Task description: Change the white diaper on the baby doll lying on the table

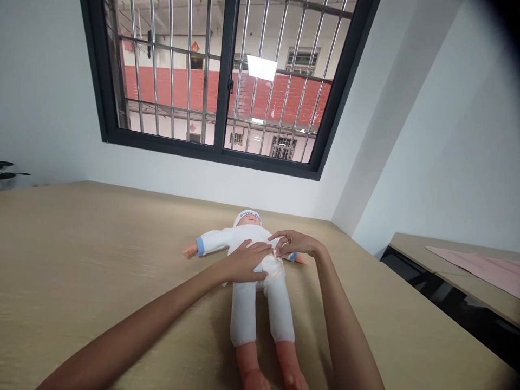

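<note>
A baby doll [244, 309] in a white cap [247, 215] and white clothes with blue cuffs lies on its back, its feet toward me. A white diaper [273, 266] is around its hips. My left hand [247, 261] lies flat across the doll's belly and the front of the diaper, fingers stretched out to the right. At the diaper's upper right edge, my right hand [294, 242] has its thumb and fingers closed on the diaper's side, with the index finger pointing left. My left hand hides part of the diaper's front.
The doll rests on a wide wood-toned table [122, 260]. Beyond the table's far edge is a white wall with a dark-framed, barred window [223, 81]. To the right stands a lower surface with a pink cloth [483, 268] on it. Dark leaves [8, 174] show at the left edge.
</note>
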Action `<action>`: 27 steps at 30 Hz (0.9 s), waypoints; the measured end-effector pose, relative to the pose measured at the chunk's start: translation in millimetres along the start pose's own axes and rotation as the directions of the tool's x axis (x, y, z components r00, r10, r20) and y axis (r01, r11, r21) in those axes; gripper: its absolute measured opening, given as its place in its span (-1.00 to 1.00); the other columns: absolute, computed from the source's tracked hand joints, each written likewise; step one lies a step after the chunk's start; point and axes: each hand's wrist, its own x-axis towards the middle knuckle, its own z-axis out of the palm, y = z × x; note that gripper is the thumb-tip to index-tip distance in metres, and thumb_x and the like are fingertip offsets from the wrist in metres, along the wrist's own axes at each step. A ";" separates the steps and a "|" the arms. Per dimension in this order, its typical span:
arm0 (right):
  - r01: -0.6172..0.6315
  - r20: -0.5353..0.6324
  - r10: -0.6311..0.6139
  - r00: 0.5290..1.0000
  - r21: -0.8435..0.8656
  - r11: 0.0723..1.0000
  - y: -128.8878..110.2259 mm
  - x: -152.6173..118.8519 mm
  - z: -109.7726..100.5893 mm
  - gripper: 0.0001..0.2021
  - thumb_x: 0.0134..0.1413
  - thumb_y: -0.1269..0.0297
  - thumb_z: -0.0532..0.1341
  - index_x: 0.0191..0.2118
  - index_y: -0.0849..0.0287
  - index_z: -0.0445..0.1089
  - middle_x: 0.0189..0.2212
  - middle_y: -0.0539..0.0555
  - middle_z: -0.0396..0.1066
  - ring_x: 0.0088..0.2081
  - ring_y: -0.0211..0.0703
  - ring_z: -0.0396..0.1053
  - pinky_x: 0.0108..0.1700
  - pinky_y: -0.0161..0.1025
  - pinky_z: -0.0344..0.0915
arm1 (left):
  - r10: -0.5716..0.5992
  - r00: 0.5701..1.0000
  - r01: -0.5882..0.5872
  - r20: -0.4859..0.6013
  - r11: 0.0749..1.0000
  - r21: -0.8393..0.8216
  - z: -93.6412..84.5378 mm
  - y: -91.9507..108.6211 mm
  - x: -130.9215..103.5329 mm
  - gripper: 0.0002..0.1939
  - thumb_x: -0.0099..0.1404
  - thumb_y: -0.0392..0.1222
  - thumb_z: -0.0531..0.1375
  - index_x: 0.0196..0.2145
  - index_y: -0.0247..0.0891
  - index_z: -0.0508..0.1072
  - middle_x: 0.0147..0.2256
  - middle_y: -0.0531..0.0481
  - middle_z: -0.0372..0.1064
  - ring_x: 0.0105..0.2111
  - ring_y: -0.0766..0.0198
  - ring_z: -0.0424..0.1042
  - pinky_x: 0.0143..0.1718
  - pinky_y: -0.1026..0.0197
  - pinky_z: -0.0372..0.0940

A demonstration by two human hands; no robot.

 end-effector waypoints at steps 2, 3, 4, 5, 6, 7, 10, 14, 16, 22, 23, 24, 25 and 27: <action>0.001 0.002 -0.001 1.000 0.010 1.000 0.2 -0.7 -0.3 -0.48 -0.21 0.33 0.34 -0.02 0.17 0.29 -0.34 0.05 0.46 -0.24 -0.15 0.43 -0.12 -0.17 0.39 | -0.001 1.000 0.001 0.000 1.000 -0.002 -0.7 0.7 -0.6 -0.47 0.20 -0.11 0.07 0.13 -0.16 0.11 0.16 -0.09 0.09 0.15 0.07 0.08 0.15 -0.02 -0.03; 0.002 0.005 -0.002 1.000 0.014 1.000 0.4 -0.7 -0.4 -0.48 -0.21 0.33 0.34 -0.02 0.17 0.28 -0.34 0.05 0.46 -0.24 -0.15 0.43 -0.12 -0.17 0.39 | -0.001 1.000 0.001 -0.002 1.000 -0.003 -1.0 1.1 -0.9 -0.47 0.20 -0.11 0.07 0.13 -0.16 0.11 0.16 -0.09 0.10 0.15 0.06 0.08 0.16 -0.03 -0.03; 0.004 0.008 -0.004 1.000 0.014 1.000 0.8 -0.5 -0.6 -0.48 -0.20 0.33 0.34 -0.02 0.17 0.28 -0.34 0.05 0.46 -0.23 -0.14 0.43 -0.11 -0.17 0.39 | 0.000 1.000 0.000 0.000 1.000 -0.005 -1.3 1.5 -1.1 -0.47 0.20 -0.12 0.07 0.13 -0.16 0.12 0.15 -0.08 0.11 0.14 0.04 0.09 0.16 -0.03 -0.03; 0.007 0.012 -0.007 1.000 0.013 1.000 1.3 -0.2 -0.8 -0.49 -0.20 0.33 0.34 -0.02 0.17 0.28 -0.34 0.05 0.46 -0.23 -0.14 0.43 -0.11 -0.17 0.39 | -0.002 1.000 0.002 -0.001 1.000 -0.006 -1.6 1.8 -1.2 -0.47 0.20 -0.12 0.07 0.13 -0.16 0.12 0.15 -0.07 0.11 0.13 0.03 0.10 0.16 -0.03 -0.03; 0.010 0.016 -0.010 1.000 0.012 1.000 1.8 0.2 -1.1 -0.49 -0.19 0.33 0.33 -0.02 0.17 0.28 -0.34 0.05 0.46 -0.23 -0.14 0.43 -0.11 -0.17 0.38 | -0.004 1.000 0.004 0.001 1.000 -0.007 -1.7 1.9 -1.1 -0.47 0.20 -0.12 0.07 0.13 -0.16 0.12 0.15 -0.06 0.12 0.13 0.02 0.10 0.15 -0.03 -0.03; 0.013 0.019 -0.013 1.000 0.010 1.000 2.6 0.7 -1.4 -0.49 -0.19 0.33 0.33 -0.02 0.17 0.28 -0.34 0.05 0.46 -0.22 -0.14 0.43 -0.11 -0.16 0.38 | -0.006 1.000 0.006 0.005 1.000 -0.008 -1.8 1.9 -1.0 -0.47 0.19 -0.13 0.07 0.13 -0.16 0.12 0.15 -0.06 0.11 0.13 0.02 0.10 0.15 -0.03 -0.03; 0.015 0.022 -0.016 1.000 0.008 1.000 5.3 2.3 -2.5 -0.49 -0.19 0.33 0.33 -0.02 0.17 0.28 -0.34 0.05 0.46 -0.23 -0.13 0.43 -0.10 -0.15 0.38 | -0.008 1.000 0.009 0.017 1.000 -0.012 -1.8 1.6 -0.3 -0.48 0.19 -0.12 0.08 0.12 -0.14 0.12 0.15 -0.07 0.11 0.14 0.05 0.09 0.15 -0.05 -0.02; 0.017 0.025 -0.018 1.000 0.025 1.000 8.6 3.5 -3.6 -0.47 -0.22 0.34 0.34 -0.02 0.16 0.27 -0.33 0.05 0.45 -0.23 -0.13 0.44 -0.10 -0.13 0.38 | -0.006 1.000 0.006 0.009 1.000 -0.016 -3.2 2.5 -0.4 -0.49 0.20 -0.11 0.07 0.11 -0.13 0.12 0.14 -0.07 0.13 0.13 0.05 0.11 0.15 -0.05 -0.01; 0.020 0.022 -0.021 1.000 0.039 0.999 9.3 3.7 -3.7 -0.46 -0.23 0.35 0.35 -0.02 0.15 0.27 -0.33 0.05 0.45 -0.23 -0.13 0.44 -0.10 -0.12 0.39 | 0.002 1.000 -0.002 -0.006 1.000 -0.018 -4.3 3.6 -1.1 -0.51 0.20 -0.12 0.06 0.10 -0.13 0.14 0.13 -0.06 0.14 0.12 0.04 0.12 0.14 -0.03 0.00; 0.026 0.023 -0.027 0.999 0.046 0.999 7.5 2.9 -2.8 -0.49 -0.21 0.34 0.34 -0.04 0.17 0.28 -0.35 0.04 0.44 -0.26 -0.15 0.44 -0.12 -0.14 0.40 | 0.008 1.000 -0.008 -0.011 1.000 -0.017 -2.6 2.0 -1.6 -0.52 0.20 -0.12 0.07 0.09 -0.13 0.17 0.12 -0.04 0.15 0.11 0.02 0.13 0.14 -0.02 0.00; 0.026 0.022 -0.026 0.999 0.042 0.999 7.0 2.7 -2.7 -0.49 -0.21 0.33 0.34 -0.04 0.17 0.28 -0.35 0.04 0.45 -0.26 -0.15 0.44 -0.12 -0.15 0.40 | 0.010 1.000 -0.010 -0.006 1.000 -0.015 -1.6 1.0 -1.3 -0.51 0.20 -0.11 0.07 0.10 -0.13 0.16 0.13 -0.05 0.14 0.12 0.03 0.12 0.14 -0.03 -0.01; 0.023 0.020 -0.024 1.000 0.036 0.999 6.7 2.5 -2.7 -0.49 -0.21 0.33 0.35 -0.04 0.18 0.28 -0.35 0.05 0.45 -0.25 -0.14 0.44 -0.12 -0.15 0.40 | 0.010 1.000 -0.010 -0.003 1.000 -0.013 -0.4 -0.2 -1.0 -0.51 0.20 -0.11 0.07 0.10 -0.14 0.15 0.14 -0.06 0.13 0.13 0.04 0.10 0.15 -0.04 -0.02; 0.019 0.019 -0.020 1.000 0.031 0.999 6.4 2.4 -2.8 -0.49 -0.21 0.32 0.35 -0.04 0.19 0.29 -0.34 0.05 0.45 -0.24 -0.14 0.44 -0.12 -0.15 0.40 | 0.010 1.000 -0.010 0.000 1.000 -0.012 0.6 -1.2 -0.7 -0.50 0.20 -0.11 0.07 0.11 -0.14 0.15 0.15 -0.07 0.11 0.14 0.05 0.09 0.15 -0.03 -0.03; 0.013 0.023 -0.014 1.000 0.024 1.000 6.5 2.2 -3.1 -0.49 -0.22 0.31 0.35 -0.04 0.20 0.30 -0.34 0.07 0.46 -0.22 -0.12 0.44 -0.10 -0.14 0.39 | 0.006 1.000 -0.006 0.003 1.000 -0.011 2.4 -2.8 -0.1 -0.48 0.20 -0.10 0.08 0.12 -0.13 0.13 0.16 -0.08 0.09 0.15 0.07 0.07 0.16 -0.02 -0.05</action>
